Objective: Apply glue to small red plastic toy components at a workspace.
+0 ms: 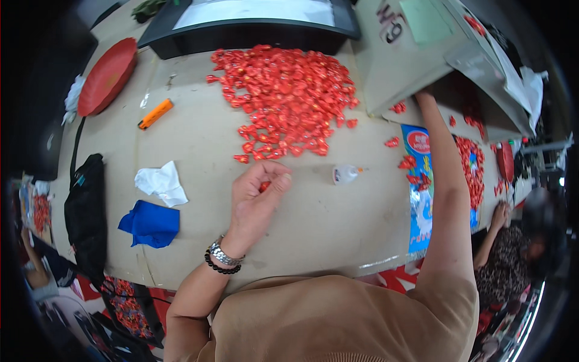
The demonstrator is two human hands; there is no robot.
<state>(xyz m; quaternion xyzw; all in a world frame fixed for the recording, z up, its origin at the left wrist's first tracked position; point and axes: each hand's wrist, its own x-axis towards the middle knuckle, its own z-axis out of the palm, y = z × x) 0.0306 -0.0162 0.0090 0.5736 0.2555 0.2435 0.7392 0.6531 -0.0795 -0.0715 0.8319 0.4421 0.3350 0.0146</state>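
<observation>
My left hand is over the table in front of me, its fingers curled in with the thumb pressed across. A small red piece shows inside that grip, mostly covered by the fingers. Just beyond lies a big heap of shiny red plastic pieces. A small clear squeeze bottle with a thin tip rests to the right of this hand. My right arm stretches forward under a grey box-like housing. Only the wrist end of my right hand shows at its opening; the fingers are hidden inside.
On the left are an orange cutter, a red dish, a white tissue, a blue cloth and a black bag. A black tray stands behind the heap. Printed blue sheeting lies under my right arm. Other people sit at both sides.
</observation>
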